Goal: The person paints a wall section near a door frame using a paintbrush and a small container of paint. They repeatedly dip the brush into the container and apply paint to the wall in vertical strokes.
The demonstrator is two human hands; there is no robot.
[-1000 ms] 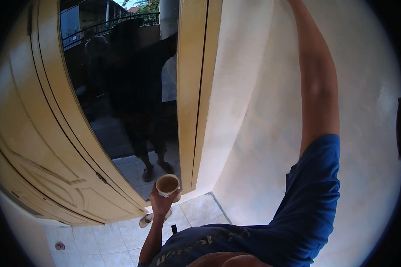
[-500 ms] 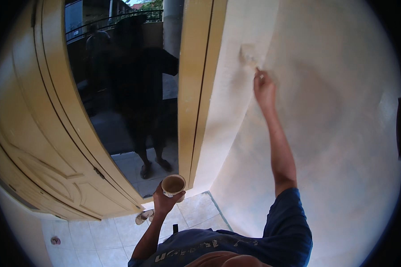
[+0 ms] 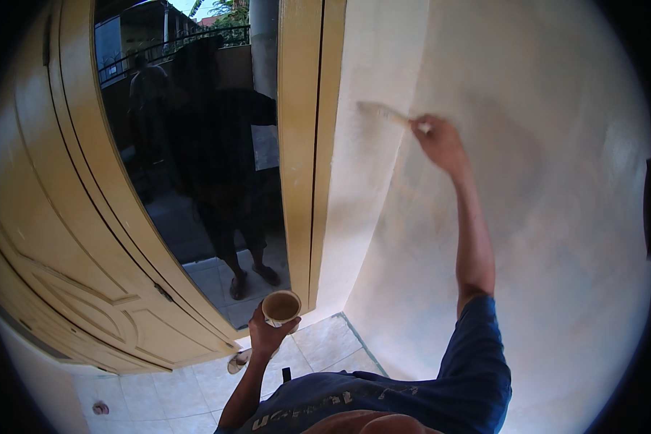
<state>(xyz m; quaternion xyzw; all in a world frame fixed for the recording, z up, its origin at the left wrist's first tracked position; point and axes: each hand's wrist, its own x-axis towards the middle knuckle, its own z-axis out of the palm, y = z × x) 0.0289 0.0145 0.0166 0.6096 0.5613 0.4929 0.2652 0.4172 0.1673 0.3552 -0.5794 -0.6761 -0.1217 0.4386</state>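
Note:
My left hand [image 3: 269, 334] is wrapped round a light-coloured cup [image 3: 281, 307] at about waist height, its mouth facing up. What is inside looks brownish; I cannot tell how full it is. High on the right, my right hand [image 3: 440, 145] grips the handle of a paintbrush [image 3: 389, 113]. The brush points left, its bristles against or very close to the narrow white wall strip [image 3: 365, 166] between the door frame and the corner. Motion smears the brush head a little.
A yellow-brown wooden door [image 3: 58, 239] and a dark glass panel [image 3: 195, 145] with reflections stand at left. The broad pale wall [image 3: 528, 239] fills the right side. Below lies a tiled floor [image 3: 318, 347] with sandals [image 3: 237, 362] near the door and a small pinkish object [image 3: 100, 408].
My right hand has moved slightly right and down. The brush has swung from pointing steeply up-left to nearly level, its head lower and further left. The left hand still holds the cup.

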